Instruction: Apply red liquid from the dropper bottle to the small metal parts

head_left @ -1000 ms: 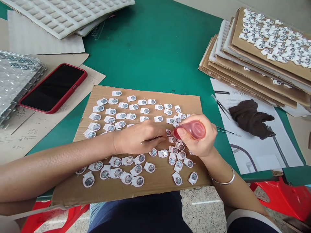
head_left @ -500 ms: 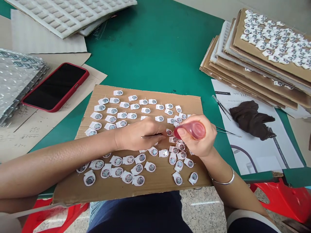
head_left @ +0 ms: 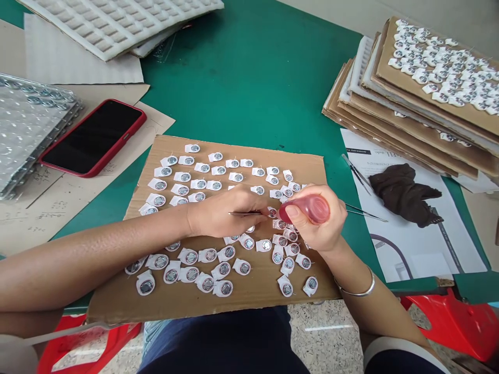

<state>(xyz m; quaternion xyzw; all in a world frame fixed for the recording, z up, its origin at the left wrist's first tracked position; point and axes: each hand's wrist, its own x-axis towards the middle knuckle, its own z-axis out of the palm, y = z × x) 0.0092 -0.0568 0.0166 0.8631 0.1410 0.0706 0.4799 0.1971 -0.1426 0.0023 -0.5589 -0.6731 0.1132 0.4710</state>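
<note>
My left hand is closed around a pair of thin metal tweezers; their tips are hidden by my fingers. In my right hand is a translucent red squeeze bottle, tilted with its narrow end toward the left fingertips. Both hands meet just above one small white tabbed piece with a round metallic centre. Many more such pieces, among them one at the front, lie spread over a brown cardboard sheet. My forearm covers some of the pieces.
A red-cased phone lies on papers at left, beside bubble-wrapped trays. White foam trays sit at the back left. Stacked cardboard sheets stand at right. Nearer are tweezers, a dark cloth and another metal tool.
The view has shifted slightly. Both hands keep nearly the same place and grip, with the bottle still tilted at the same white piece.
</note>
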